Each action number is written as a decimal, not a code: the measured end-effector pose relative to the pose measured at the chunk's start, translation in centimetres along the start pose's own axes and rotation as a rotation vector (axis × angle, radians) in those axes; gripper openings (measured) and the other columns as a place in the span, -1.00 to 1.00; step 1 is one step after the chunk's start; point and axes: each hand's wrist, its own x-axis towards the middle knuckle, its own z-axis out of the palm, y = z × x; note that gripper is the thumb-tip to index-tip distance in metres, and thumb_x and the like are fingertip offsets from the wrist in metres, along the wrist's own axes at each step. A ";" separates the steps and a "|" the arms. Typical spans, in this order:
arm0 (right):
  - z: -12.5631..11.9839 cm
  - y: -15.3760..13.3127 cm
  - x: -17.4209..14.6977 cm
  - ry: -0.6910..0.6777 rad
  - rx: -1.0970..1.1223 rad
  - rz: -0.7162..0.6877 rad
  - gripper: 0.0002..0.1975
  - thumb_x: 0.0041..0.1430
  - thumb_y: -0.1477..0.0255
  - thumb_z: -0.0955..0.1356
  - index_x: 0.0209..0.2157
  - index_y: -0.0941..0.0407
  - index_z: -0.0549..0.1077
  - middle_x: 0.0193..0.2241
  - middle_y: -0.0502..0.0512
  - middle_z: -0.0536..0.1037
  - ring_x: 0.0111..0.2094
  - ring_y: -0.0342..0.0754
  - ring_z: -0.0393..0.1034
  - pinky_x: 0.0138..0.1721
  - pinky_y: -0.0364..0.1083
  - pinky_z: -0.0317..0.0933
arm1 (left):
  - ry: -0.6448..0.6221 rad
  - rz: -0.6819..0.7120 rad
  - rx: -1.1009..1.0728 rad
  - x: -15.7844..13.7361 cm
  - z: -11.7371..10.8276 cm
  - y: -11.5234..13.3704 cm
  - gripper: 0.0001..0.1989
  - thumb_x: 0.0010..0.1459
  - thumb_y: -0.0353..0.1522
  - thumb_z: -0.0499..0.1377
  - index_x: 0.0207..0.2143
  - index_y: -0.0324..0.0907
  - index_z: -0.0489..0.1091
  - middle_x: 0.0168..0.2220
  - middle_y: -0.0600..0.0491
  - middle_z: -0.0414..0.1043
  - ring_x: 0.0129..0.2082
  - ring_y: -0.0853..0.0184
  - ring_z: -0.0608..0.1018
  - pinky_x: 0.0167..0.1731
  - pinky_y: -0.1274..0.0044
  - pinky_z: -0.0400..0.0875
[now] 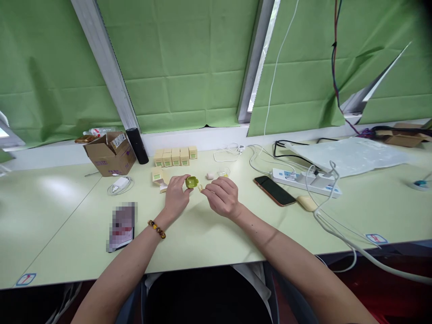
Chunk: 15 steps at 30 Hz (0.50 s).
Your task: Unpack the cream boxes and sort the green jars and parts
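My left hand [177, 194] grips a small green cup-like piece [191, 182], its hollow side facing me. Close by on the right, my right hand [222, 197] pinches a thin yellowish loop [200, 187] between thumb and forefinger. The loop is near the green piece; whether they touch I cannot tell. Behind my left hand lies an opened small kraft box [158, 175]. Just past my right hand are a small pale pink piece [210, 176] and a clear plastic piece [224, 172] with something yellow, partly hidden by the hand.
Several small kraft boxes [175, 157] line the back. A cardboard carton [111, 155] and a black cylinder [137, 146] stand at back left. One phone [122, 227] lies left; another phone [275, 191], a power strip [303, 181] and loose cables are right.
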 end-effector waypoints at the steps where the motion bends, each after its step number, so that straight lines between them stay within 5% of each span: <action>1: -0.1 0.0 -0.1 -0.004 0.035 0.017 -0.75 0.44 0.36 0.29 -0.29 -0.06 0.59 -0.35 0.11 0.61 -0.31 0.04 0.45 -0.19 0.13 0.33 | 0.000 -0.008 -0.011 -0.1 0.1 0.0 -0.56 0.17 -0.50 0.29 0.10 -0.04 0.44 0.01 -0.03 0.56 0.07 0.07 0.50 0.11 0.16 0.44; 5: -0.1 -0.8 0.5 0.146 0.229 0.176 -0.79 0.40 0.30 0.35 -0.33 -0.03 0.59 -0.37 0.12 0.60 -0.31 0.05 0.44 -0.17 0.14 0.32 | 0.008 -0.065 -0.054 -0.2 0.2 -0.2 -0.56 0.16 -0.48 0.30 0.09 -0.03 0.45 0.01 -0.04 0.55 0.08 0.07 0.50 0.10 0.17 0.43; 8: -0.2 -1.3 1.8 0.236 0.608 0.540 -0.78 0.30 0.18 0.43 -0.34 0.02 0.55 -0.34 0.13 0.59 -0.29 0.04 0.46 -0.20 0.10 0.36 | 0.013 -0.147 -0.096 -0.1 0.3 -0.4 -0.55 0.14 -0.47 0.32 0.09 -0.03 0.46 0.01 -0.04 0.55 0.08 0.07 0.50 0.08 0.19 0.43; 12: -0.8 -0.5 3.0 0.025 1.325 0.932 -0.63 0.08 0.05 0.54 -0.32 0.04 0.51 -0.33 0.07 0.58 -0.33 -0.03 0.45 -0.34 -0.01 0.35 | 0.032 -0.248 -0.132 0.1 0.5 -0.8 -0.55 0.11 -0.46 0.34 0.06 -0.05 0.48 -0.03 -0.04 0.56 0.02 0.10 0.53 0.05 0.22 0.42; 15: -0.8 0.4 3.2 0.035 1.523 1.044 -0.59 -0.07 0.12 0.63 -0.32 0.04 0.52 -0.31 0.04 0.58 -0.32 -0.07 0.44 -0.35 -0.06 0.33 | 0.061 -0.292 -0.161 0.4 0.5 -1.1 -0.56 0.10 -0.44 0.35 0.06 -0.07 0.49 -0.05 -0.04 0.57 -0.03 0.13 0.55 0.03 0.24 0.42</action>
